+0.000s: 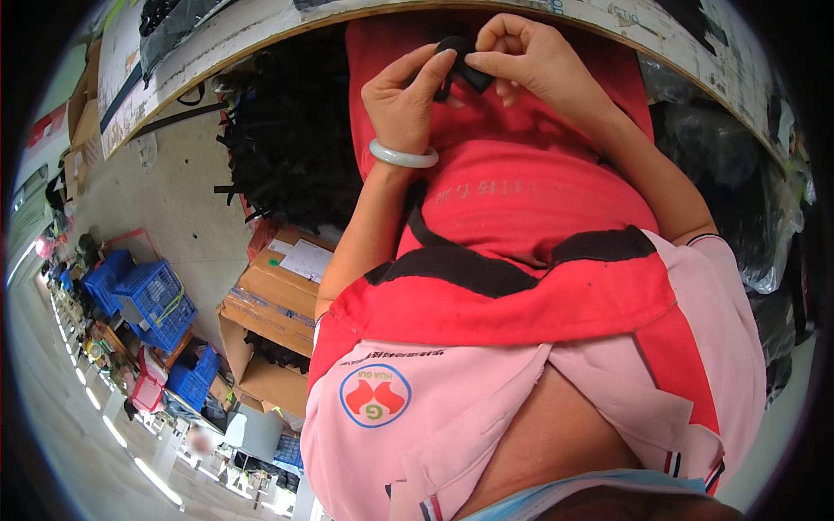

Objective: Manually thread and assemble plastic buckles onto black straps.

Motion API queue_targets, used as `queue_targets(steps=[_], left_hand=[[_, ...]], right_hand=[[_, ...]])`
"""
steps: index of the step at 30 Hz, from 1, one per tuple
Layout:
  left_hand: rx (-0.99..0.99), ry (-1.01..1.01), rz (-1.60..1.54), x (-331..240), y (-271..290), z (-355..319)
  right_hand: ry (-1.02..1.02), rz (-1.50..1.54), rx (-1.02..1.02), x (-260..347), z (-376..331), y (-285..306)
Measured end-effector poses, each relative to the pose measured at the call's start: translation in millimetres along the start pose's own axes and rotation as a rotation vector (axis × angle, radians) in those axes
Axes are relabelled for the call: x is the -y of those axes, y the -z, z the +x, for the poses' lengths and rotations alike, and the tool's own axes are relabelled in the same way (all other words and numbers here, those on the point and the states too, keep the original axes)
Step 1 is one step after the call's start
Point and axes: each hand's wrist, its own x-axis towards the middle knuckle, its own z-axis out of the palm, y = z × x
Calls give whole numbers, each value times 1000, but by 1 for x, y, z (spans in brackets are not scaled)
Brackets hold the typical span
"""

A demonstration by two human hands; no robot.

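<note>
My left hand (402, 97), with a pale bangle (404, 154) on its wrist, pinches a small black piece (462, 62) between thumb and fingers. It looks like a soft fabric or strap part, but its exact kind is hard to make out. From the other side, my right hand (532, 57) grips its edge between thumb and bent forefinger. Both hands are close together over the red apron (521, 165) on my lap, just in front of the table edge. The fingers partly cover the black piece.
A worn table edge (261, 39) curves across the far side. A heap of black strips (278, 139) lies to the left, above an open cardboard box (269, 295). Clear plastic bags (730, 191) stand at the right. Blue crates (156, 300) sit farther left on the floor.
</note>
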Motion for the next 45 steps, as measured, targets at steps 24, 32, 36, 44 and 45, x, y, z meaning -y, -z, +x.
queue_targets(steps=[24,32,36,44,45], left_hand=[[69,171,212,-101,136,-32],[-547,124,61,-20,287,-30],[-254,157,56,14,227,-11],[-6,292,37,-18,43,28],[37,318,14,-21,37,27]], right_hand=[[404,-258,-154,12,48,63],[512,-1204,-743,-14,95,175],[535,-1104,-699,-30,83,170],[703,-1002,-668,9,46,145],[580,-747,-492,30,29,123]])
